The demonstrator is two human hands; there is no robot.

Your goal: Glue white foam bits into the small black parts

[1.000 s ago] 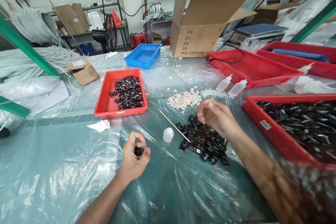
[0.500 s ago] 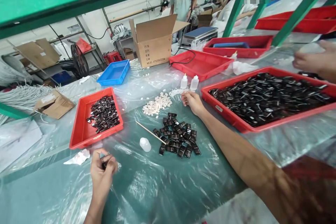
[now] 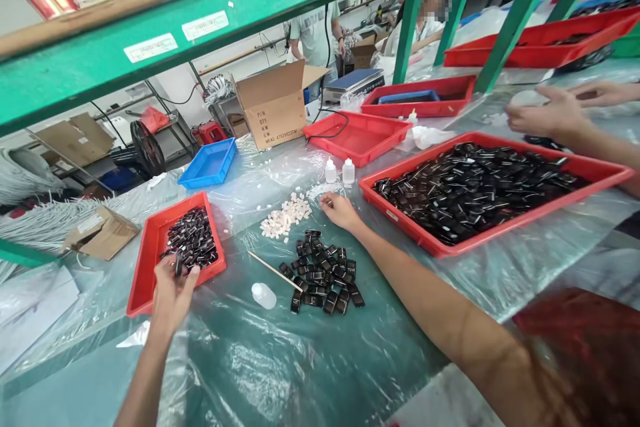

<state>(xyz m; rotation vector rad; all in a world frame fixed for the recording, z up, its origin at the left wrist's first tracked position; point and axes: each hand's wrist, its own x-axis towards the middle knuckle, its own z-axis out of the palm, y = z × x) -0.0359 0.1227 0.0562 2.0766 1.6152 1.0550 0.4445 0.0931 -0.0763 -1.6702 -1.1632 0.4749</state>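
My left hand (image 3: 171,290) reaches over the near rim of a small red tray (image 3: 137,287) that holds many black plastic parts (image 3: 193,240). A small black part (image 3: 178,265) is at its fingertips, with the thumb somewhat apart. My right hand (image 3: 340,211) rests beside scattered white bits, its fingers bent together; anything between them is hidden. Just left of it lies a heap of small whitish pieces (image 3: 286,215). Below that hand, loose black parts (image 3: 323,273) are spread on the green table (image 3: 300,367), a thin wooden stick (image 3: 275,271) touching them. A white bottle (image 3: 263,295) lies tipped nearby.
A large red tray (image 3: 435,247) full of black parts stands at right, another person's hands (image 3: 550,110) beyond it. Two small white bottles (image 3: 339,171), a red tray (image 3: 357,140), a blue tray (image 3: 207,163) and a cardboard box (image 3: 273,107) stand farther back. A green beam (image 3: 280,7) crosses above.
My left hand has moved up and left from the bare table to the small red tray, its fingers loosening. My right hand stays by the white pieces. The head view has shifted.
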